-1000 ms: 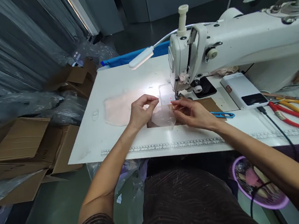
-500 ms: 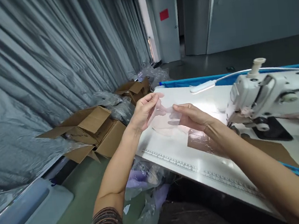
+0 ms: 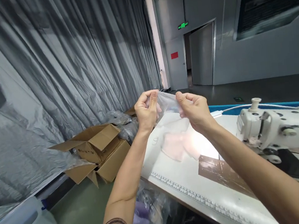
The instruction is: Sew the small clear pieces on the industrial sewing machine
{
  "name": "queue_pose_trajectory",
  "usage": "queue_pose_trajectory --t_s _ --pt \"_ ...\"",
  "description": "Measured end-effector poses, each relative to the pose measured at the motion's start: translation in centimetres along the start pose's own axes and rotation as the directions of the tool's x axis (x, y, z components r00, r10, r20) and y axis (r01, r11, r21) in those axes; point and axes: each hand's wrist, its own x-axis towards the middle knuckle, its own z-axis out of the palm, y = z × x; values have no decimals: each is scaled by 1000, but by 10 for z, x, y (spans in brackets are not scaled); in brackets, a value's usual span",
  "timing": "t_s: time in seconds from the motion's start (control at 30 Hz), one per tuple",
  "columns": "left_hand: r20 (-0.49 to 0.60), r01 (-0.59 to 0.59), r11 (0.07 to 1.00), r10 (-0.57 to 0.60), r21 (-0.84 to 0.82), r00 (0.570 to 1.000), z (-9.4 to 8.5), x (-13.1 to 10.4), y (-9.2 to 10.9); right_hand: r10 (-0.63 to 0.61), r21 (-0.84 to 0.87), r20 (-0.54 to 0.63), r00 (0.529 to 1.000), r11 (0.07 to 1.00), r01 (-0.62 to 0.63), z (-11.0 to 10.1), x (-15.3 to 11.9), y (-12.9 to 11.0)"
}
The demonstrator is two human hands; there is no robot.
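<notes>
A thin, see-through sheet (image 3: 168,102) is stretched between my two hands above the white table (image 3: 157,161). My left hand (image 3: 147,109) pinches its left edge between thumb and fingers. On the other side my right hand (image 3: 192,108) grips the right edge, thumb on top. Below the hands, pale pink pieces (image 3: 173,146) lie on the table, partly seen through the clear material. A brown panel with a glossy cover (image 3: 218,170) rests nearer the front edge, partly behind my right forearm.
A white sewing machine (image 3: 280,125) stands on the right. Printed rulers (image 3: 185,192) run along the table's front edge. Open cardboard boxes (image 3: 99,146) and plastic bags (image 3: 152,205) are left of and below the table. A grey curtain (image 3: 79,62) hangs behind.
Both hands have risen relative to the table, and the clear sheet is now pulled taut and higher between them. The view has tilted up, showing more of the wall and door.
</notes>
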Motion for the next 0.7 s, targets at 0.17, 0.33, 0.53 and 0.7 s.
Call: queue_pose_trajectory --t_s 0.17,0.33,0.53,0.7 --pt "57 -54 998 56 -36 997 22 5 11 -440 -402 -133 888 843 358 -23 6 -9" --pt "99 -79 993 88 -85 991 37 16 20 -669 -629 -30 743 590 506 -49 16 -25" --pt "138 -80 987 100 -139 985 45 22 24 -690 -707 25 723 499 501 -63 22 -35" --pt "148 -76 988 95 -133 984 45 19 21 -698 -713 22 716 491 501 -66 21 -32"
